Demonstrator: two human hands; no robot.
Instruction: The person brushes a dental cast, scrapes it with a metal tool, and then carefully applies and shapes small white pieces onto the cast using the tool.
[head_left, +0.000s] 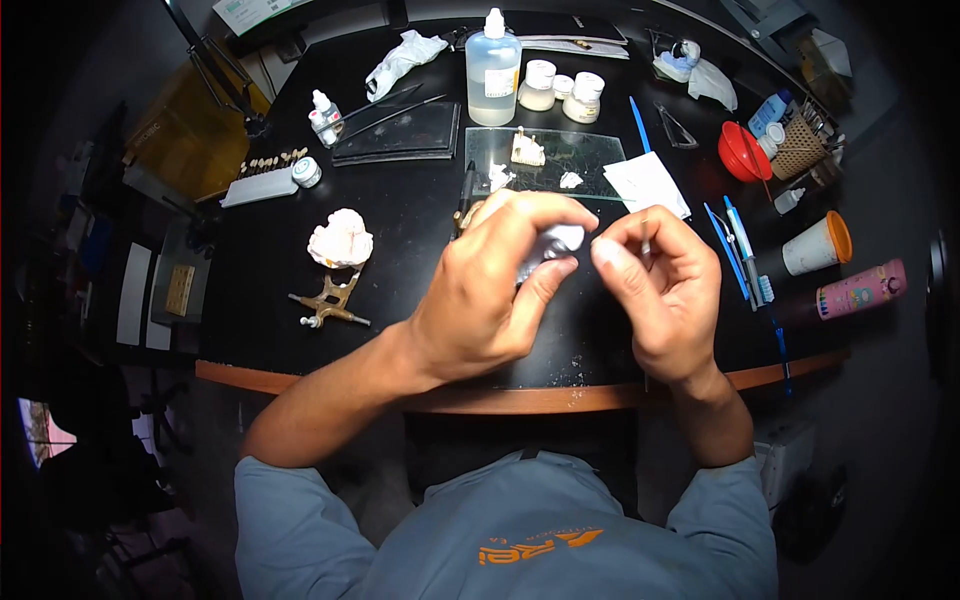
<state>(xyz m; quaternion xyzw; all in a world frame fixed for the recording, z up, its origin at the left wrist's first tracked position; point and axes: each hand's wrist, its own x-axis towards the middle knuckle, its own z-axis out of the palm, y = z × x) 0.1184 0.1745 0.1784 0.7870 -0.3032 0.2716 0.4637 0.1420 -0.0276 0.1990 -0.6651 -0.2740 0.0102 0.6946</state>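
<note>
- Left grip is grasping a shiny pale piece, fingers and thumb curling around it, above the counter.
- Right grip is pinching a thin tool near the piece; can't tell if they're touching.
- Glass slab is lying just beyond, carrying a small tooth model.
- White paper is lying at the slab's right corner.
- Clear bottle is standing behind the slab.
- Pale cast is sitting well left.
</note>
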